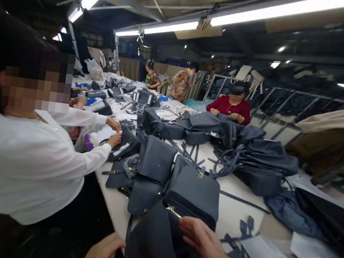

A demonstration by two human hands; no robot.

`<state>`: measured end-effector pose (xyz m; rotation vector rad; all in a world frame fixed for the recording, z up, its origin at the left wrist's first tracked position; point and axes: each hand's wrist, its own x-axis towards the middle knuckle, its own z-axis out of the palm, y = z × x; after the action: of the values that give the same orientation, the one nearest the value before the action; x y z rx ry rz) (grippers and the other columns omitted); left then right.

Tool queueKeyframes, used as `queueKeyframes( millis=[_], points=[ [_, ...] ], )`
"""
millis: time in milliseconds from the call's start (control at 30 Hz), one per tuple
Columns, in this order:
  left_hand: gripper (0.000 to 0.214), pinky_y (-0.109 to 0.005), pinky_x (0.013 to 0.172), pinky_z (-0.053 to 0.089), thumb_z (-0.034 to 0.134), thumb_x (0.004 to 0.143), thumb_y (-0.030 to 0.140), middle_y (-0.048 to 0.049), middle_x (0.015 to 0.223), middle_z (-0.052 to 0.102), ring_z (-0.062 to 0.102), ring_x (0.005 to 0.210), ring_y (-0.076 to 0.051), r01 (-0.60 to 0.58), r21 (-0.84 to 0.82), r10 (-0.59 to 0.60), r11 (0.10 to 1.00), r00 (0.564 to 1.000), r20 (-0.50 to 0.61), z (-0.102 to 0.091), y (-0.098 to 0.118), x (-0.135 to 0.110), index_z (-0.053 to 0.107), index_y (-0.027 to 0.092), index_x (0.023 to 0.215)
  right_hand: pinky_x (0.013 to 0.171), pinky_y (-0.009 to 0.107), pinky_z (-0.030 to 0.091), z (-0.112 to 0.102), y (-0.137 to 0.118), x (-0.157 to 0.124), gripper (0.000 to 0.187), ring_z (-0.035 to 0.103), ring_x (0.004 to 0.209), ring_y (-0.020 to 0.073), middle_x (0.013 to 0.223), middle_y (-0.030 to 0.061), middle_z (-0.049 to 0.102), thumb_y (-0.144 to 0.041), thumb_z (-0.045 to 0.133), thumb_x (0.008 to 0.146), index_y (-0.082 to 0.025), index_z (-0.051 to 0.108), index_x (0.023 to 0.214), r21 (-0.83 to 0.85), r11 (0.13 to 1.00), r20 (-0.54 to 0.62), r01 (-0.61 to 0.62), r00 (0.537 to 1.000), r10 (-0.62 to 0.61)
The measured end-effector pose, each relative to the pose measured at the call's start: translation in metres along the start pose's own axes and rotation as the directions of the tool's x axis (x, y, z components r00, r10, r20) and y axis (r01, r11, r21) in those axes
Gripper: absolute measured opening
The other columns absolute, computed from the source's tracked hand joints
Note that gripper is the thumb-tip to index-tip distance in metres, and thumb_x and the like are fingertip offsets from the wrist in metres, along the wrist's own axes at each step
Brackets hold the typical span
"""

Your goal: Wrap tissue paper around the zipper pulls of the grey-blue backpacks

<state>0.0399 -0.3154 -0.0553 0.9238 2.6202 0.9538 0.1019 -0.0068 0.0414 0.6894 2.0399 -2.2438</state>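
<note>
Left hand: curled point(102, 252) against the near left side of the bag, grip unclear.
Right hand: fingers bent point(199, 234) over the bag's open mouth, not clearly pinching.
Bag: slate-blue leather bag point(191, 195) with a gold zip point(174, 211), lying open between both hands at the tabletop's near edge.
Tabletop: long white tabletop point(233, 213), with dark cut leather pieces point(241, 239) on the right.
Left side: co-worker in a white blouse point(21, 168), hands on a dark leather panel point(123, 146).
Far: slate-blue leather bags point(266, 158) heaped on the right, before a co-worker in a red sweater point(230, 109).
</note>
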Motion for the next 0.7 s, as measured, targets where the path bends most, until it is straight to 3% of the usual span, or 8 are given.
queueKeyframes(
  millis=[67,167,267,367,433,500,567,700],
  points=[
    [0.024,-0.022,0.063,0.043,0.040,0.070,0.004,-0.0005,0.072,0.063,0.058,0.067,-0.014,0.031,0.014,-0.031,0.999,0.999,0.041,0.000,0.015,0.008,0.057,0.021,0.068,0.105,0.042,0.039,0.011,-0.005,-0.009,0.060,0.057,0.118,0.0305,0.116,0.0089,0.070,-0.071,0.046,0.079,-0.022,0.071,0.103,-0.317,0.948,0.049,0.040,0.998,-0.026],
    [0.021,-0.023,0.059,0.036,0.039,0.081,0.013,0.0001,0.065,0.057,0.053,0.061,-0.013,0.093,0.018,-0.094,0.996,0.993,0.067,-0.003,0.035,0.017,0.048,0.020,0.063,0.104,0.038,0.039,0.017,-0.010,-0.020,0.053,0.055,0.119,0.0290,0.125,0.0076,0.066,-0.061,0.051,0.080,-0.024,0.066,0.115,-0.641,0.763,0.128,0.082,0.992,0.000],
    [0.027,-0.025,0.061,0.035,0.040,0.089,0.030,0.0000,0.066,0.056,0.053,0.063,-0.014,0.138,-0.013,-0.136,0.990,0.987,0.087,-0.005,0.045,0.023,0.047,0.020,0.065,0.097,0.038,0.042,0.011,-0.011,-0.024,0.045,0.059,0.112,0.0288,0.121,0.0089,0.067,-0.050,0.057,0.079,-0.023,0.065,0.115,-0.779,0.613,0.200,0.132,0.979,0.044],
    [0.028,-0.026,0.062,0.037,0.036,0.092,0.032,0.0014,0.063,0.054,0.054,0.061,-0.015,0.186,-0.091,-0.174,0.978,0.977,0.124,-0.004,0.044,0.028,0.052,0.021,0.072,0.086,0.037,0.045,0.001,-0.009,-0.024,0.027,0.064,0.098,0.0265,0.102,0.0067,0.072,-0.039,0.053,0.084,-0.024,0.069,0.098,-0.823,0.534,0.255,0.194,0.966,0.042],
    [0.021,-0.027,0.065,0.041,0.038,0.089,0.026,0.0010,0.065,0.058,0.056,0.063,-0.016,0.219,-0.099,-0.205,0.971,0.970,0.133,-0.003,0.040,0.031,0.058,0.021,0.087,0.080,0.035,0.045,-0.001,-0.007,-0.025,0.022,0.064,0.090,0.0247,0.090,0.0046,0.073,-0.036,0.050,0.086,-0.024,0.069,0.087,-0.830,0.511,0.290,0.225,0.956,0.050],
    [0.022,-0.032,0.078,0.044,0.046,0.081,0.020,-0.0042,0.082,0.065,0.061,0.082,-0.021,0.199,-0.044,-0.194,0.979,0.975,0.105,-0.003,0.035,0.032,0.061,0.021,0.097,0.076,0.032,0.044,-0.001,-0.004,-0.026,0.022,0.064,0.085,0.0226,0.084,0.0027,0.072,-0.032,0.048,0.087,-0.025,0.068,0.083,-0.811,0.527,0.324,0.252,0.945,0.046],
    [0.013,-0.037,0.088,0.041,0.053,0.076,0.021,-0.0085,0.095,0.066,0.058,0.101,-0.026,0.146,0.022,-0.148,0.989,0.986,0.081,-0.005,0.032,0.033,0.063,0.020,0.085,0.073,0.030,0.044,0.001,0.000,-0.026,0.023,0.064,0.081,0.0210,0.081,0.0016,0.071,-0.030,0.046,0.088,-0.025,0.067,0.082,-0.788,0.558,0.326,0.260,0.945,0.021],
    [0.030,-0.029,0.062,0.039,0.046,0.082,0.024,-0.0006,0.060,0.052,0.051,0.063,-0.016,0.147,-0.014,-0.145,0.989,0.984,0.103,-0.008,0.031,0.031,0.043,0.020,0.053,0.070,0.030,0.045,-0.003,0.015,-0.016,0.025,0.063,0.077,0.0198,0.078,0.0013,0.068,-0.033,0.044,0.089,-0.023,0.064,0.078,-0.772,0.599,0.265,0.215,0.964,-0.004]
  ],
)
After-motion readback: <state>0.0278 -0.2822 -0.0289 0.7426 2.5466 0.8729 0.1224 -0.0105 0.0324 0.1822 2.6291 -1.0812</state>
